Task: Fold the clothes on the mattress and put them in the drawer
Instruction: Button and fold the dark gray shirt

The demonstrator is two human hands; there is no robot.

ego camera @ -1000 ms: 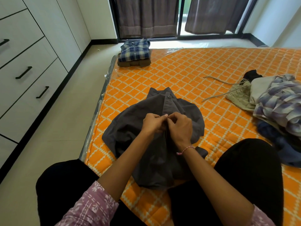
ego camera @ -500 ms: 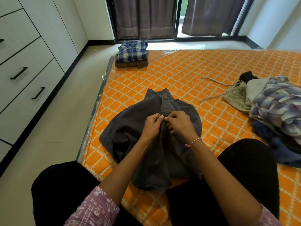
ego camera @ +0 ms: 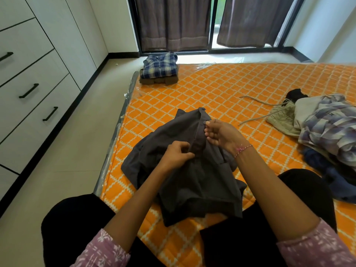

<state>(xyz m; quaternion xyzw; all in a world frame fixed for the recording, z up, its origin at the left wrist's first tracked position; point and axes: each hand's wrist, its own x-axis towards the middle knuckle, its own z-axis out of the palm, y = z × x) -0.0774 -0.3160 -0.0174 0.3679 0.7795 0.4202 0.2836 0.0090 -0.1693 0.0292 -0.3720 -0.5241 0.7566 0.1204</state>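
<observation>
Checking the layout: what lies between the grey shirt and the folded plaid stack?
Only bare orange mattress between the grey shirt and the folded plaid stack, in the head view.

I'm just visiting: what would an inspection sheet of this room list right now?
Surface: orange mattress, partly in clear plastic.
Job's things: grey shirt spread out; folded plaid shirt on a brown garment; unfolded pile; closed drawers.
Clutter: nothing seen.
Hands: left hand pinches the shirt's placket; right hand holds it higher up, near a button.
Cables: nothing seen; only a drawstring.
Surroundings: dark curtains, tiled floor.
</observation>
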